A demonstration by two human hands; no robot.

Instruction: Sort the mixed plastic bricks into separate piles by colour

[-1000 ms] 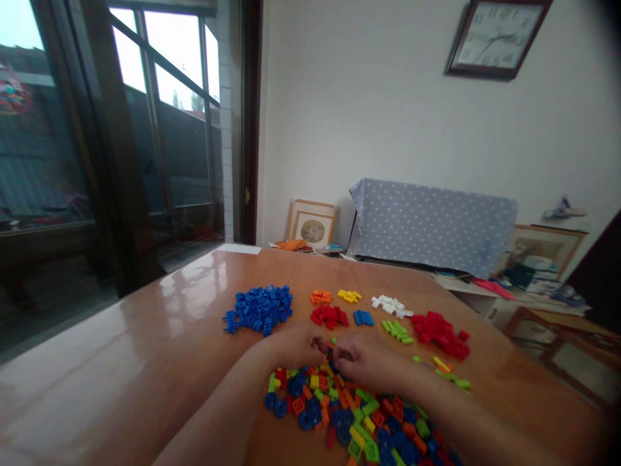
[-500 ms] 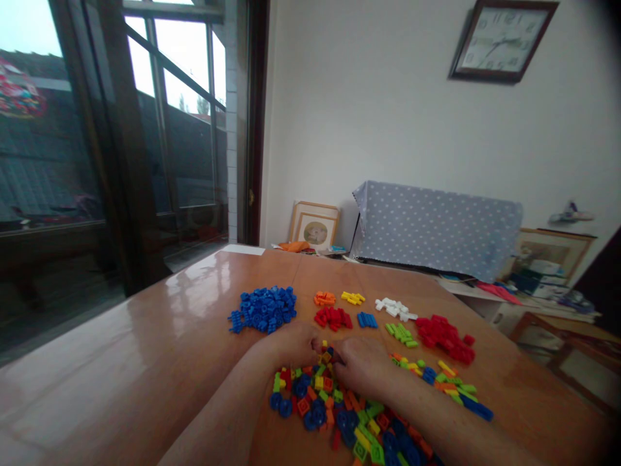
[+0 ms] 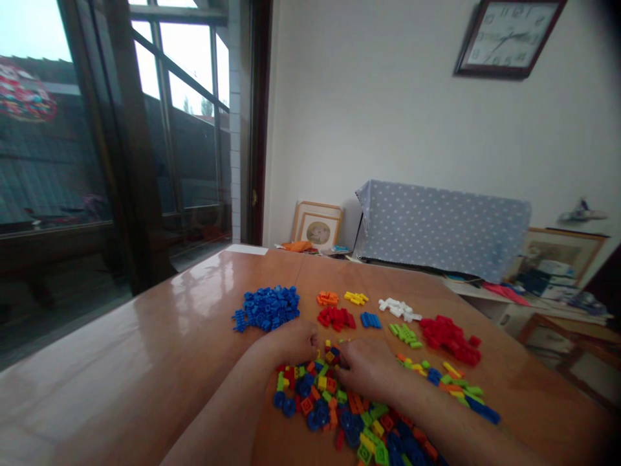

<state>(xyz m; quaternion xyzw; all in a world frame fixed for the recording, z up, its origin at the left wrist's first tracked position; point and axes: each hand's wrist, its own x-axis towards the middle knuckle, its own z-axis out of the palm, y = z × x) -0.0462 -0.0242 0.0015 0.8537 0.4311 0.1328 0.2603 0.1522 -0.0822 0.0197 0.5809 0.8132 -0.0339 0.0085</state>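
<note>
I see mixed bricks between left hand and right hand, spilling toward table's near edge — both hands curled, can't tell if pinching.

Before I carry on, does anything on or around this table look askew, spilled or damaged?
I see no clear damage or spill. The wall clock appears tilted, though the camera angle may cause that. On the table, the mixed brick pile sprawls loosely, unlike the more compact blue pile and large red pile beyond it.
</note>
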